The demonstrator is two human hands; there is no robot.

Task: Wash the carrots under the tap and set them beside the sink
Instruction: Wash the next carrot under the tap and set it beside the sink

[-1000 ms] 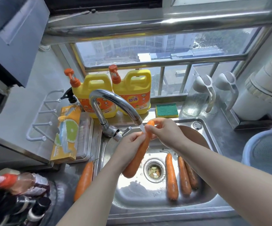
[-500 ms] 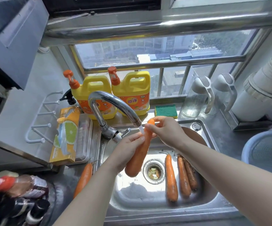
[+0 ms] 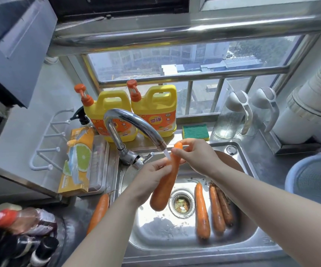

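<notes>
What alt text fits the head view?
The left hand and right hand hold a carrot under the running tap over a steel sink. Three more carrots lie in the basin right of the drain; a fifth carrot lies on the counter left of the sink.

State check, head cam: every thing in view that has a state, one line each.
Tap: running.
Held carrot: tilted, under the water.
Left hand: grips its middle.
Right hand: pinches its top end.
Drain: holds scraps.
Sink carrots: three, lying right of the drain.
Counter carrot: lying left of the sink.
</notes>
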